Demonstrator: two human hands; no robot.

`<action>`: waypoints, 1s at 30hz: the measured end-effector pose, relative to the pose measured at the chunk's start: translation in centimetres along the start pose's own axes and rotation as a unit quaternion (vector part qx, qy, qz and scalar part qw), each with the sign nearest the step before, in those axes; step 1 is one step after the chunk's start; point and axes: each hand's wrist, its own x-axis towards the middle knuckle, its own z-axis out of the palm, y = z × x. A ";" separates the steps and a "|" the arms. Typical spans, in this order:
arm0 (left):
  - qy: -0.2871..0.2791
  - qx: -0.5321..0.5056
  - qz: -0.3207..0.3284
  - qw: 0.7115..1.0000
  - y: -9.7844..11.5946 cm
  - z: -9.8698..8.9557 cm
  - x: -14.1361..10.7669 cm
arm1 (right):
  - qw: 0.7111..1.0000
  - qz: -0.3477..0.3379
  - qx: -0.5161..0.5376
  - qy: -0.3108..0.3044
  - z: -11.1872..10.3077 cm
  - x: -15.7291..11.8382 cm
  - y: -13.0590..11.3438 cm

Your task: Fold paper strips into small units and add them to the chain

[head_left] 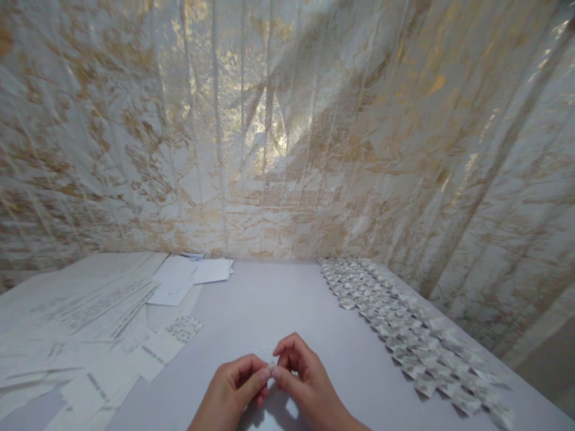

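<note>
Near the front of the pale table [269,299], my two hands meet over a small whitish folded piece of paper [272,366]. My left hand [238,383] pinches it between thumb and curled forefinger. From the other side, my right hand [303,377] presses its thumb against the same piece, the forefinger arched above. Most of the piece is hidden by the fingertips, so its exact shape cannot be made out.
Flat printed paper sheets [94,317] overlap across the left side, with blank white slips [211,270] behind them. Along the right edge run rows of small folded paper pieces [404,329]. A gold-patterned curtain [278,137] hangs behind the table.
</note>
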 end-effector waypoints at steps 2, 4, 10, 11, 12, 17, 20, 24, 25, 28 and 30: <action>-0.004 -0.006 -0.005 1.000 0.1 -0.1 0.2 | 1.000 0.005 -0.003 0.005 -0.2 0.2 0.4; -0.016 -0.011 0.001 1.000 0.4 -0.2 0.2 | 1.000 0.003 -0.009 0.008 -0.3 0.3 0.5; -0.004 -0.012 0.023 1.000 0.7 -0.6 0.0 | 0.999 -0.018 -0.037 0.020 -0.3 0.2 -0.1; 0.007 -0.012 0.028 1.000 0.5 -0.6 0.0 | 0.999 -0.021 -0.036 0.018 -0.3 0.2 -0.1; 0.017 -0.010 0.035 0.999 0.2 -0.7 0.0 | 0.999 -0.024 -0.037 0.017 -0.3 0.1 -0.1; 0.023 0.058 0.070 0.996 -0.9 -0.9 0.2 | 0.994 -0.033 -0.101 0.033 -0.5 0.2 0.1; 0.028 0.074 0.083 0.993 -0.4 -0.6 -0.1 | 0.992 -0.037 -0.121 0.022 -0.5 0.1 0.0; 0.028 0.084 0.090 0.992 0.4 -0.2 -0.6 | 0.991 -0.039 -0.131 -0.005 -0.5 -0.1 0.0; 0.023 0.082 0.085 0.993 0.4 -0.1 -0.6 | 0.987 -0.053 -0.150 -0.001 -0.6 -0.1 0.0; 0.005 0.059 0.062 0.996 0.2 0.0 -0.6 | 0.963 -0.139 -0.229 0.010 -0.9 0.0 0.0; -0.002 0.040 0.055 0.998 -0.1 0.0 -0.5 | 0.940 -0.199 -0.276 -0.004 -1.1 0.1 0.0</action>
